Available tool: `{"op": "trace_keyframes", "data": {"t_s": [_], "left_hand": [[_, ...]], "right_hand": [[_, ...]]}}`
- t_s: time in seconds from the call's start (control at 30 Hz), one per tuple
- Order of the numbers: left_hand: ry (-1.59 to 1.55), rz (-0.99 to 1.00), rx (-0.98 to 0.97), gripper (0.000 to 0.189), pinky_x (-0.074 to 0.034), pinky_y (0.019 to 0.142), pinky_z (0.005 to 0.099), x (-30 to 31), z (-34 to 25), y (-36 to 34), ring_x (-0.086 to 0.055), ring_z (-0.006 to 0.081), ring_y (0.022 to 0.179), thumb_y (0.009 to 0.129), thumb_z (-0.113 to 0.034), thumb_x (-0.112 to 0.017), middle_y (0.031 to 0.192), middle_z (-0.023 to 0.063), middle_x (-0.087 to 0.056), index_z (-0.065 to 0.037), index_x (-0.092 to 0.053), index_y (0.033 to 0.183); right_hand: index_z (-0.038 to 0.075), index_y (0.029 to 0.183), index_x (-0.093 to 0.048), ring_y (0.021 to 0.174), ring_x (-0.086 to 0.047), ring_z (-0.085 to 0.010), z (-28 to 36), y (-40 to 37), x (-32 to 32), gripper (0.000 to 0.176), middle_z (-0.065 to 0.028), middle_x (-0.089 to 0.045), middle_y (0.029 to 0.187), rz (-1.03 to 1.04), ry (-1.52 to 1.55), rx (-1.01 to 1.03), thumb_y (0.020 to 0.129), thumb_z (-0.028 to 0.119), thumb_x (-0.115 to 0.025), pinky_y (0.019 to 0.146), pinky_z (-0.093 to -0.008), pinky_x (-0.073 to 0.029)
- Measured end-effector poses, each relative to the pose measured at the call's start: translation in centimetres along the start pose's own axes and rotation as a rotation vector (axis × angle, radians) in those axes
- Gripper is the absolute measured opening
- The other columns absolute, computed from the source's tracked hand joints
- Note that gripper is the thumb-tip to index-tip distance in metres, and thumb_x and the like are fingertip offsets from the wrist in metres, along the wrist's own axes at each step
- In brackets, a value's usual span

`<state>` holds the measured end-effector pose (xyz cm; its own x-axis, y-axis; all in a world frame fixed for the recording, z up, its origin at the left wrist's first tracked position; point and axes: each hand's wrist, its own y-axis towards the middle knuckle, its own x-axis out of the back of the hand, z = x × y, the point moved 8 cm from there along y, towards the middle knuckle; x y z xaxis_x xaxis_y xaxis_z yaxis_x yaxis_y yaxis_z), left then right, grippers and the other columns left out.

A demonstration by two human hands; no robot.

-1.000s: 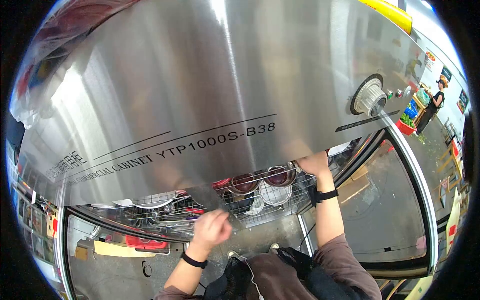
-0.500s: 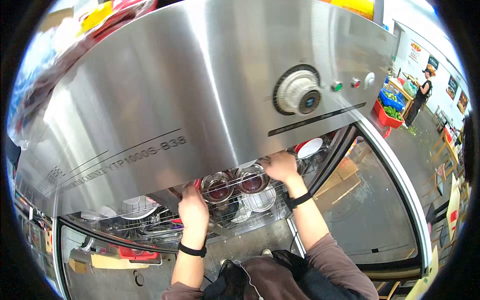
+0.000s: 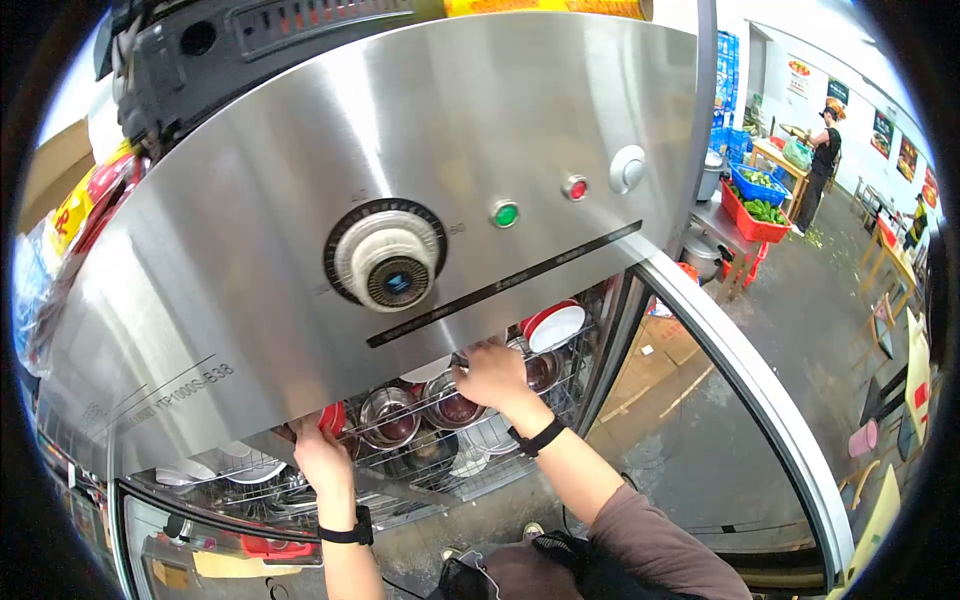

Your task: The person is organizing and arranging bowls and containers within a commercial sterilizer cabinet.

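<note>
My left hand [image 3: 323,462] reaches into the open steel cabinet [image 3: 250,300], its fingers curled and partly hidden by the panel's lower edge. Beside its fingertips is a red bowl [image 3: 333,416]. My right hand [image 3: 497,380] is at the upper wire rack, fingers bent by the rim of a metal bowl [image 3: 452,402]; what they grip is hidden. A second metal bowl [image 3: 390,420] stands between my hands. Right of my right hand, a red-and-white bowl [image 3: 555,328] lies tilted on the rack.
A glass door [image 3: 720,430] stands open on the right. The control panel has a large dial [image 3: 388,262] and a green button [image 3: 505,214]. White dishes [image 3: 250,470] sit at the rack's left. Farther off, a person [image 3: 825,160] stands by crates of green vegetables [image 3: 755,215].
My view has turned to the right, so the cabinet and bowls appear farther left. Both hands stay at the rack, the left by the red bowl and the right by the metal bowls.
</note>
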<state>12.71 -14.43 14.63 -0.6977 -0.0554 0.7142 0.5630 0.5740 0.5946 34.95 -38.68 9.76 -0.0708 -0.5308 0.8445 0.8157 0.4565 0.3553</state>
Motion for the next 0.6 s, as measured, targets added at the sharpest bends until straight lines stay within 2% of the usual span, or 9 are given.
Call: {"op": "trace_keyframes", "data": {"t_s": [0.07,0.13,0.2,0.3,0.33,0.43,0.53,0.6], "left_hand": [[-0.071,-0.095,-0.129,0.012,-0.049,0.078,0.0557,1.1,-1.1,0.1,-0.063,0.0529,0.091,0.091,0.001,-0.062,0.094,0.028,-0.067,0.002,-0.064,0.103],[-0.11,-0.109,-0.131,0.012,-0.05,0.079,0.0538,1.9,-1.9,0.3,-0.063,0.0522,0.092,0.093,0.0,-0.063,0.097,0.0272,-0.066,0.002,-0.064,0.105],[-0.104,-0.114,-0.199,0.023,-0.055,0.077,0.053,2.1,-2.5,-0.1,-0.068,0.0478,0.094,0.09,0.003,-0.062,0.106,0.0238,-0.069,-0.002,-0.067,0.112],[-0.179,-0.173,-0.405,0.024,-0.056,0.074,0.0508,2.6,-5.0,-2.1,-0.069,0.0446,0.09,0.087,0.007,-0.062,0.1,0.021,-0.069,-0.002,-0.068,0.108],[-0.203,-0.172,-0.507,0.027,-0.057,0.074,0.0469,2.6,-6.2,-2.8,-0.071,0.0395,0.088,0.081,0.011,-0.062,0.099,0.0179,-0.07,-0.002,-0.068,0.104],[-0.296,-0.103,-0.644,0.031,-0.06,0.075,0.0429,2.2,-10.3,-5.1,-0.073,0.0348,0.088,0.075,0.013,-0.062,0.101,0.0162,-0.073,-0.001,-0.068,0.103],[-0.391,0.001,-0.729,0.034,-0.061,0.078,0.0414,1.4,-14.2,-6.5,-0.073,0.0335,0.089,0.074,0.013,-0.065,0.102,0.0149,-0.073,-0.001,-0.068,0.104],[-0.437,0.037,-0.738,0.033,-0.061,0.079,0.0412,0.4,-15.8,-7.0,-0.073,0.0332,0.09,0.075,0.011,-0.067,0.102,0.0142,-0.073,-0.002,-0.068,0.105]], "right_hand": [[0.004,0.103,-0.077,0.108,-0.069,-0.0367,0.1,-0.1,0.1,0.041,-0.0175,-0.076,0.106,0.029,0.028,-0.019,0.089,0.041,-0.064,0.089,-0.0471,-0.058],[0.003,0.103,-0.076,0.108,-0.069,-0.0364,0.2,-0.3,0.0,0.041,-0.0186,-0.076,0.107,-0.021,0.038,0.015,0.089,0.04,-0.064,0.089,-0.0468,-0.058],[0.002,0.104,-0.076,0.108,-0.069,-0.0361,0.0,-0.2,-0.3,0.041,-0.0195,-0.075,0.108,-0.038,0.0,0.029,0.089,0.039,-0.064,0.089,-0.0463,-0.058],[0.001,0.101,-0.077,0.109,-0.068,-0.0353,0.0,-0.4,0.3,0.038,-0.0195,-0.076,0.108,-0.092,0.049,0.011,0.087,0.035,-0.066,0.089,-0.0445,-0.058],[0.001,0.1,-0.077,0.109,-0.068,-0.0352,0.1,-0.5,0.4,0.037,-0.0193,-0.076,0.108,-0.098,0.065,0.004,0.086,0.034,-0.067,0.089,-0.0442,-0.058],[0.001,0.097,-0.078,0.106,-0.067,-0.0349,0.4,-0.8,1.3,0.034,-0.0188,-0.076,0.105,-0.197,0.035,0.048,0.084,0.032,-0.069,0.089,-0.044,-0.058],[0.0,0.086,-0.076,0.104,-0.066,-0.0354,0.5,-1.4,1.9,0.032,-0.0184,-0.073,0.099,-0.309,0.099,0.13,0.086,0.031,-0.068,0.091,-0.0461,-0.055],[0.001,0.086,-0.076,0.105,-0.064,-0.0346,0.5,-2.3,2.9,0.021,-0.0162,-0.073,0.102,-0.334,0.164,0.235,0.082,0.021,-0.07,0.091,-0.0458,-0.054]]}}
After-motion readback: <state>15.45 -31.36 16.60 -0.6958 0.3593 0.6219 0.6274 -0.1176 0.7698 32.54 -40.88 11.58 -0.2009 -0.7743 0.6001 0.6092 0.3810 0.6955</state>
